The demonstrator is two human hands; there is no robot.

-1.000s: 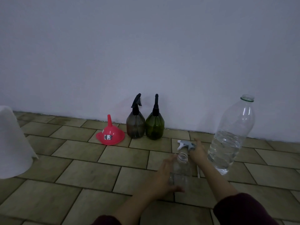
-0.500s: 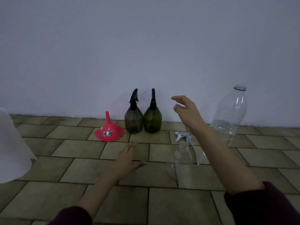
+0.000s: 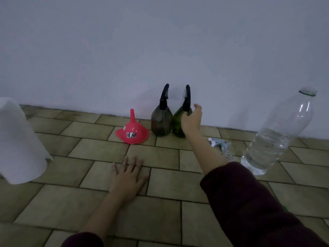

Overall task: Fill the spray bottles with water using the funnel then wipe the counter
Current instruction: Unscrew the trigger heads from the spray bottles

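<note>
Tiled counter point(image 3: 99, 207) ran back to a pale wall point(image 3: 160, 50). Left hand point(image 3: 128, 177) lay palm down on the tiles, fingers straight and slightly spread, holding nothing. Right hand point(image 3: 191, 120) was stretched forward at the green spray bottle point(image 3: 178, 122), thumb raised beside the black nozzle, fingers curving toward the bottle's shoulder; whether they actually closed on the bottle could not be told from this angle. The dark brown spray bottle point(image 3: 161, 122) stood upright just left of the green one, the two touching or nearly so, both against the wall with black trigger heads on. Red funnel point(image 3: 132, 133) sat mouth down, spout up, just left of the brown bottle, a small label on its side. A loose white-grey trigger sprayer head point(image 3: 219, 144) lay on the tiles to the right of the reaching arm; the rim of a small clear bottle point(image 3: 227, 155) showed just past the forearm, mostly hidden. A large clear water bottle point(image 3: 277, 136), uncapped and roughly half full, stood at far right. A white paper roll point(image 3: 19, 141) stood at left edge. Dark maroon sleeves on both arms.
</note>
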